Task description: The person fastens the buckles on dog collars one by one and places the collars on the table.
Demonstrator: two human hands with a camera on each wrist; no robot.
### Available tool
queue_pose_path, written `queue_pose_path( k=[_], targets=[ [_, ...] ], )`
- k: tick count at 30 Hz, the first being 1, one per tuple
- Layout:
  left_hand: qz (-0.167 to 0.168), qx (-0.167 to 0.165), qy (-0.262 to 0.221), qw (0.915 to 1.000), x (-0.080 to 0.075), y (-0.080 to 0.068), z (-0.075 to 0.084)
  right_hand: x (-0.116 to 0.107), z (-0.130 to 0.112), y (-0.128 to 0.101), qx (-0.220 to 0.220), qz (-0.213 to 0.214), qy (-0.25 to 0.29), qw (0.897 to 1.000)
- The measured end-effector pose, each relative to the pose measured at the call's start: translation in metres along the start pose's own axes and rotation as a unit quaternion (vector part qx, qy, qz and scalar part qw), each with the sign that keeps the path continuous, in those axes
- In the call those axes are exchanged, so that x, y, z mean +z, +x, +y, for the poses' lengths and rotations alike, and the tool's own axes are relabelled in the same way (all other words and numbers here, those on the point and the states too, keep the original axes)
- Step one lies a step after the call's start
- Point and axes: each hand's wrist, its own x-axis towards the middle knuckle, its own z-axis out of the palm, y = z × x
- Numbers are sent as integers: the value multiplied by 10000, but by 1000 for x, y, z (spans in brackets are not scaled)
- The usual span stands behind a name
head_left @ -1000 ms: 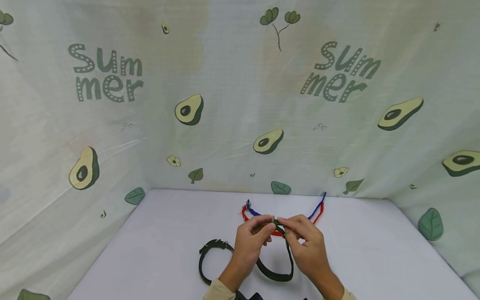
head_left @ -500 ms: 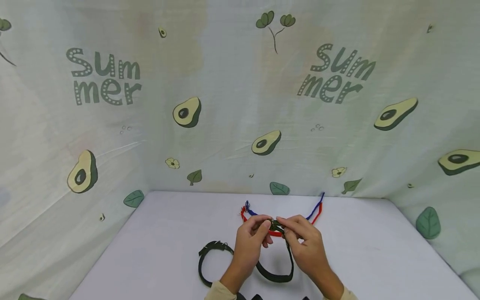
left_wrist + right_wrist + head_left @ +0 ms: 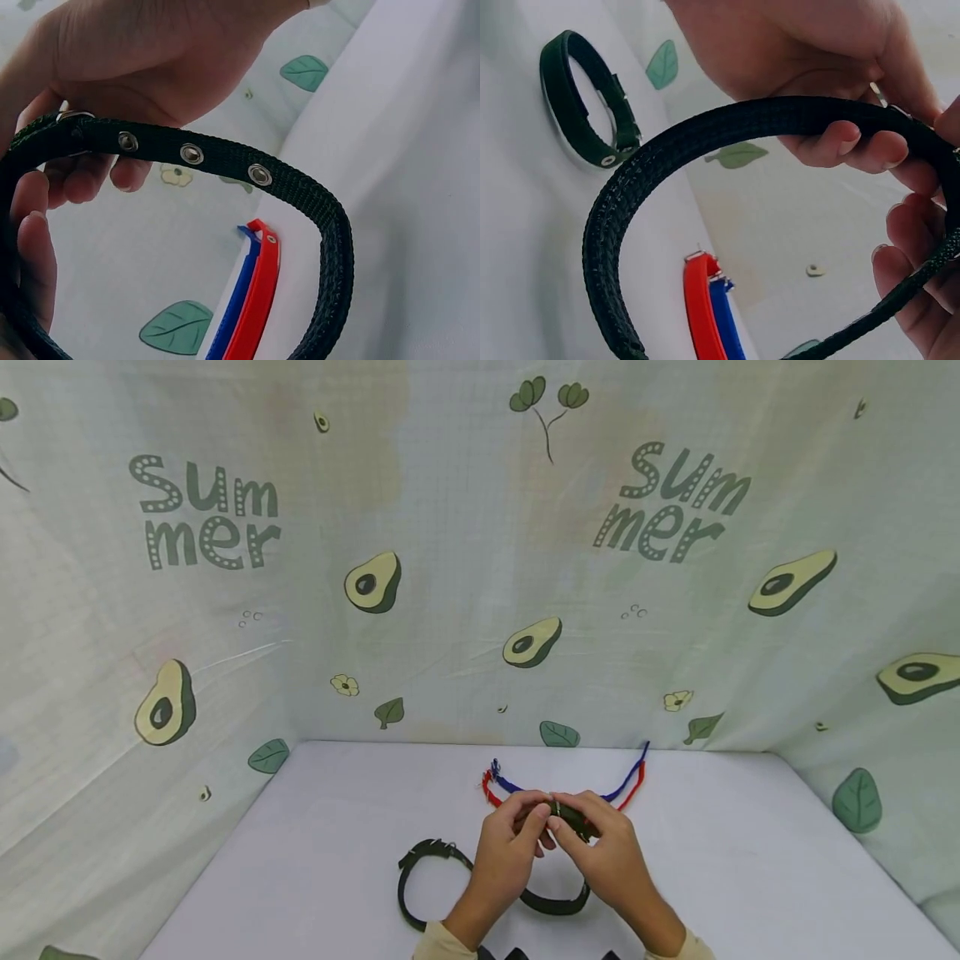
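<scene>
The left hand [image 3: 506, 847] and right hand [image 3: 613, 852], fingertips close together, both pinch a dark green collar [image 3: 555, 907] over the pale surface [image 3: 330, 860]. Its gripped band runs left to right, the loop extending toward the person.

Word "summer" reads twice on printed cloth [image 3: 450, 485] beyond the grip, split "sum" over "mer": one print [image 3: 206, 510] up and left of the grip, second print [image 3: 671, 502] up and right, letters leaning
</scene>
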Motion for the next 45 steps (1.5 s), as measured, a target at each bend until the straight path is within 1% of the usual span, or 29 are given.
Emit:
queue_pose_path(
  k=[4, 6, 9, 12, 14, 21, 25, 28, 31, 33, 36, 38, 41, 43, 45],
  targets=[
    [-57, 124, 38, 9999, -1, 0, 1, -1, -2, 1, 470, -188, 461, 9977],
    [-68, 156, 8, 9999, -1, 1, 2, -2, -3, 2, 749, -266, 776, 9938],
    [-76, 159, -39, 9998, 0, 2, 2, -4, -6, 2, 1202, -320, 1181, 9852],
    [-35, 165, -140, 9998, 0, 3, 1, -5, -8, 3, 1538, -350, 1380, 9778],
    [31, 163, -253, 9995, 0, 3, 1, -5, -9, 3, 1648, -371, 1424, 9753],
    [315, -1, -698, 9971, 0, 5, 1, -4, -8, 3, 1801, -271, 1508, 9716],
    [396, 1, -813, 9959, -1, 5, 2, -3, -8, 2, 1732, -265, 1604, 9714],
    [489, -4, -742, 9960, -2, 4, 3, -3, -8, 2, 1605, -307, 1678, 9722],
    [604, -37, -550, 9967, -3, 3, 5, -3, -6, 2, 1541, -342, 1712, 9725],
    [684, -55, -462, 9966, -4, 3, 4, -3, -6, 2, 1585, -352, 1705, 9719],
    [798, -80, -473, 9957, -5, 3, 3, -3, -6, 3, 1735, -404, 1755, 9682],
    [793, -60, -614, 9949, -5, 4, 2, -3, -6, 3, 1845, -447, 1846, 9643],
    [699, -37, -908, 9934, -5, 4, 1, -2, -6, 4, 1973, -452, 1971, 9593],
    [594, -123, -1073, 9924, -5, 4, 1, -1, -6, 4, 2041, -372, 2066, 9562],
    [485, -231, -1053, 9930, -3, 3, 2, 0, -5, 4, 2100, -260, 2176, 9528]
  ],
)
